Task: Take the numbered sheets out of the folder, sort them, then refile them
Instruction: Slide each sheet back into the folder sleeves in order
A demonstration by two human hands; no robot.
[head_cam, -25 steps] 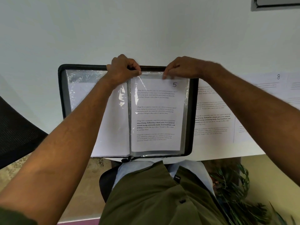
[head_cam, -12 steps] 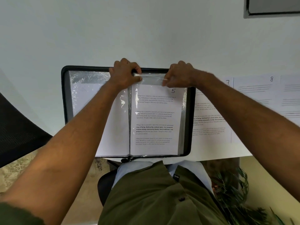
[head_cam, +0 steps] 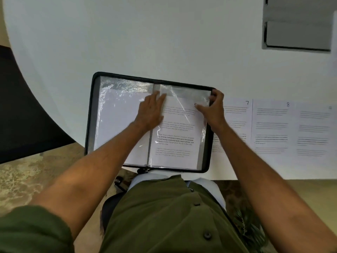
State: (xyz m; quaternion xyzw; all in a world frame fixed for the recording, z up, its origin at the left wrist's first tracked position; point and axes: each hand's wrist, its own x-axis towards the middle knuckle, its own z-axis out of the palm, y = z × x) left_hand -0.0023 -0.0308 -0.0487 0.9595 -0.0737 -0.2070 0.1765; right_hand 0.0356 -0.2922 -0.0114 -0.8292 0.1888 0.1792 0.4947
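A black folder (head_cam: pixel 90 114) lies open on the white table in front of me. Its right clear sleeve (head_cam: pixel 189 92) holds a printed sheet (head_cam: pixel 175 141); my right hand covers most of the sheet's number. With straight fingers, my left hand (head_cam: pixel 151 111) presses flat on the pages at the spine. At the sleeve's upper right corner my right hand (head_cam: pixel 214 108) pinches the plastic edge, its thumb lying on the sleeve. The left sleeve (head_cam: pixel 116 106) holds a pale page. Sheets numbered 7 (head_cam: pixel 237 115) and 8 (head_cam: pixel 271 125) lie side by side right of the folder.
Another blurred sheet (head_cam: pixel 313 128) lies beyond sheet 8. A grey flat device (head_cam: pixel 297 24) sits at the table's far right. A black chair (head_cam: pixel 23 114) stands on the left. The table's near edge (head_cam: pixel 255 178) runs just behind my lap, with a plant (head_cam: pixel 249 229) below.
Both hands left the sleeve's top edge. The left one dropped and flattened by the spine; the right one shifted to the upper right corner. The sheet sits lower in the sleeve.
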